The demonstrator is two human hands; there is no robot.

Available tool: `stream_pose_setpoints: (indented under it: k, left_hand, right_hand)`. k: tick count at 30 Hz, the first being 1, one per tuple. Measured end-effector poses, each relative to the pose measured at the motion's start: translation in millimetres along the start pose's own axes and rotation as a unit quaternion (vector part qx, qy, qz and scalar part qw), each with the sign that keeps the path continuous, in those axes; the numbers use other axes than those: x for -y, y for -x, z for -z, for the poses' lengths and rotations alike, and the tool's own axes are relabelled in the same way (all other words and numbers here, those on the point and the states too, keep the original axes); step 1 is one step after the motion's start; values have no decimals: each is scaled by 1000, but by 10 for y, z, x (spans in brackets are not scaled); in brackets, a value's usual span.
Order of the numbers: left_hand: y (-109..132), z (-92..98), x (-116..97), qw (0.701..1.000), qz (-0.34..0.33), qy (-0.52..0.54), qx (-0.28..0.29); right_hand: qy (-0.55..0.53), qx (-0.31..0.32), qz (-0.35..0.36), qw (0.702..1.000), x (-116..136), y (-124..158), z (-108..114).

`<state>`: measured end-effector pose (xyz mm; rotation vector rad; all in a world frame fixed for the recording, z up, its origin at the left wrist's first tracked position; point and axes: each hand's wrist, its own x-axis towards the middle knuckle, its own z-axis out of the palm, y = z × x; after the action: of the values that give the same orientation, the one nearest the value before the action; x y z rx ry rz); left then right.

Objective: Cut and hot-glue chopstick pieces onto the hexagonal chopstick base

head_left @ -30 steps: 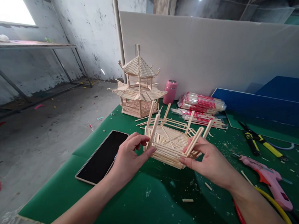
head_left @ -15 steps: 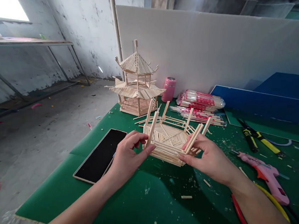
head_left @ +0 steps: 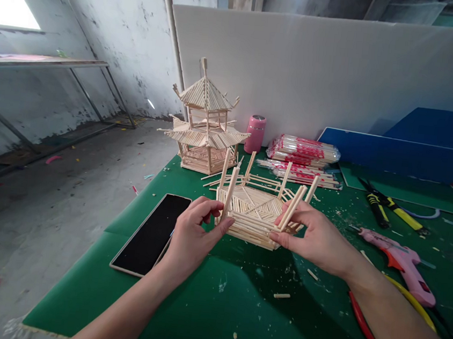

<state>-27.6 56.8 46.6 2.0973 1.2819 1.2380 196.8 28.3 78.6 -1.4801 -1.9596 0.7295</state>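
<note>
I am watching little change over the last second: the left hand [head_left: 195, 231] and right hand [head_left: 316, 238] are still pinching the hexagonal stick platform [head_left: 252, 210] at the same two spots, and only the view is drifting a touch, so the whole bench is sitting slightly lower and to the left in frame; to me that is reading as a steady hold, not a reposition. The left hand is closing thumb and fingers around a corner post and the near edge; the right hand is clamping the opposite corner by its leaning posts. The platform is hovering, as far as I can tell, just above the green mat [head_left: 215, 308], in front of a loose stick railing [head_left: 265, 183] and the finished pagoda model [head_left: 204, 129].

As for containers: the pink tumbler [head_left: 255, 133] is standing lidded by the white board [head_left: 321, 71], its contents hidden; the plastic wrappers [head_left: 303, 150] are holding bundles of chopsticks, apparently still sealed; the platform's own ring of posts is enclosing nothing.

A tablet [head_left: 152, 234] is lying dark beside the left hand; a pink glue gun [head_left: 398, 263] and yellow-handled pliers [head_left: 388, 211] are lying out to the right.
</note>
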Motion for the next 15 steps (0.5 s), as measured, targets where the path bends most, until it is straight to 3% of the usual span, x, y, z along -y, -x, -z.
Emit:
stream_pose_setpoints:
  k: [15]
  left_hand:
    - [10,15,42,1000,-9,-14,11]
  right_hand:
    - [2,-3,-4,1000,2,-4,11]
